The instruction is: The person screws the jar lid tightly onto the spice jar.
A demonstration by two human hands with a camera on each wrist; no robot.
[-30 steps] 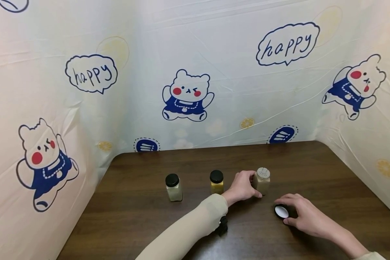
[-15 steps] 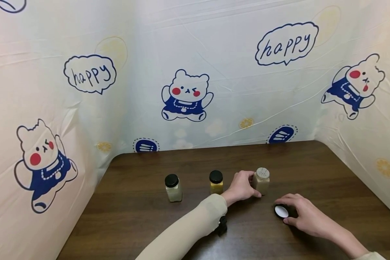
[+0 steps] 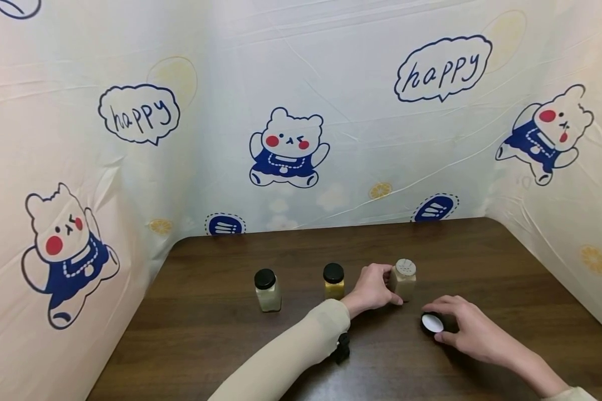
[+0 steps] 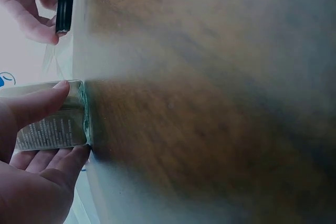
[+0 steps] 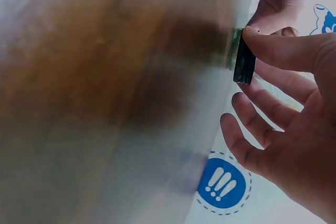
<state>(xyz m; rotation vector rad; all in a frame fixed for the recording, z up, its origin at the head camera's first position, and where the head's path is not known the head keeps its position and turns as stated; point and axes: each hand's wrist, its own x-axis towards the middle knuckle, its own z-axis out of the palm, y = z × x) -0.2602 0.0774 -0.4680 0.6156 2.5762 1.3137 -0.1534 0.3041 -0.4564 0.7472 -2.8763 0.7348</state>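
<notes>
My left hand (image 3: 372, 287) grips a clear square spice jar (image 3: 405, 283) that stands upright on the table. Its top is a pale shaker insert with small holes, uncovered. In the left wrist view the thumb and fingers wrap the jar (image 4: 50, 124) from both sides, and printed text shows on its side. To the right and nearer me, my right hand (image 3: 473, 329) pinches a round black lid (image 3: 432, 324) between thumb and fingers, apart from the jar. The lid's white inside faces the head camera. In the right wrist view its ribbed edge (image 5: 244, 61) shows, with the other fingers spread loosely.
Two more jars with black lids stand left of my left hand: one with yellow contents (image 3: 334, 283), partly behind the forearm, and one with pale contents (image 3: 268, 291). The brown wooden table (image 3: 205, 345) is enclosed by a printed cloth (image 3: 356, 83) behind and at both sides.
My right hand has shifted slightly left and away from me with the lid. The left hand and its jar stay in place.
</notes>
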